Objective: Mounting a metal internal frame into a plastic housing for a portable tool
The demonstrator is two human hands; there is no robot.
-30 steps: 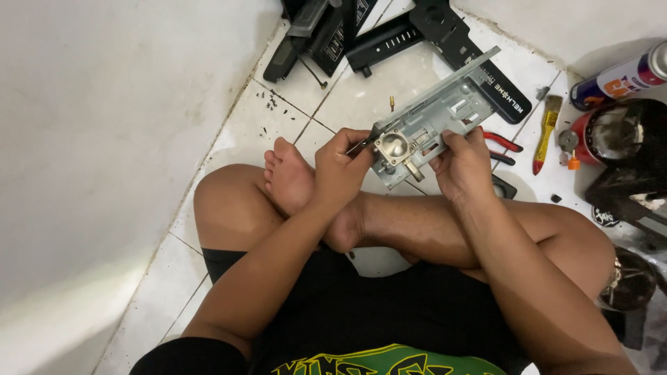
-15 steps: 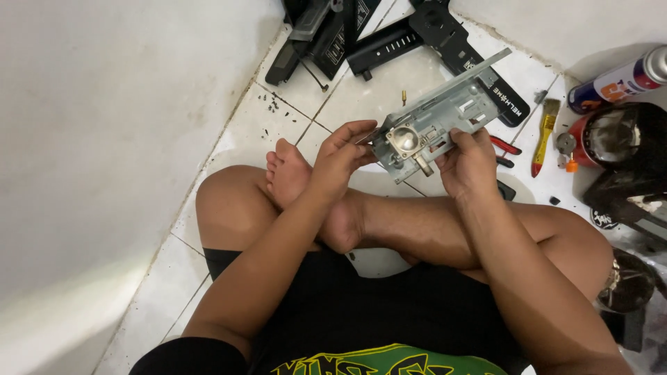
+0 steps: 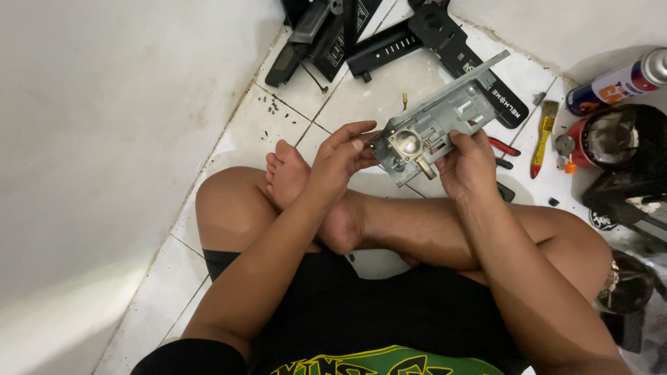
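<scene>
Since a second ago you have tilted the grey metal lock case (image 3: 434,128) flatter above your crossed legs, your right hand (image 3: 472,167) gripping its 5 o'clock edge, your left hand (image 3: 340,156) pinching its 9 o'clock end, the mechanism now facing you.

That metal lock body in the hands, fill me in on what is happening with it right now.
A person sits cross-legged on a white tiled floor and holds a grey metal lock case up over the lap. The right hand grips its lower edge, while the left hand touches the end by the round brass-coloured hub. Black lock parts lie beyond on the tiles, and a spray can, a small brush and red-handled pliers lie to the right.
</scene>
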